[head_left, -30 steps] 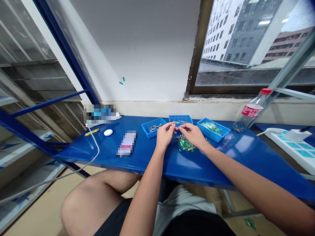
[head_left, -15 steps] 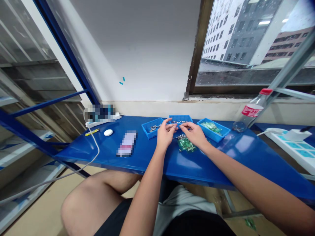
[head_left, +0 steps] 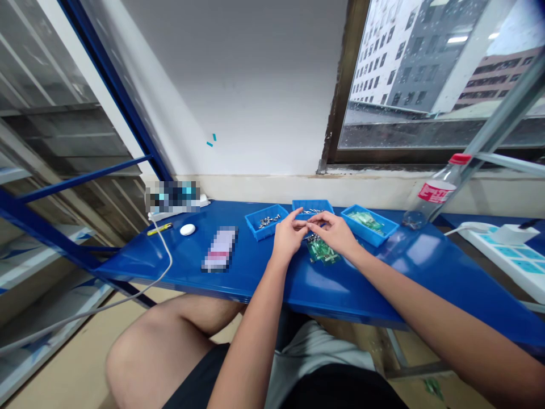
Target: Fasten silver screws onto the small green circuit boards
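In the centre of the frame, the left hand [head_left: 289, 237] has its index finger extended and thumb bent inward, meeting the bunched fingertips of the right hand [head_left: 335, 233] (whether they pinch anything small, I cannot tell). Green boards [head_left: 324, 253] lie piled just below. Above, the left blue bin [head_left: 264, 232] holds metal parts [head_left: 269, 220], the middle bin [head_left: 312, 203] slim metal pieces [head_left: 314, 212], the right bin [head_left: 367, 236] more boards [head_left: 365, 220].

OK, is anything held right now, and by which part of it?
Can't tell: left hand and right hand meet at the fingers, hiding anything between.
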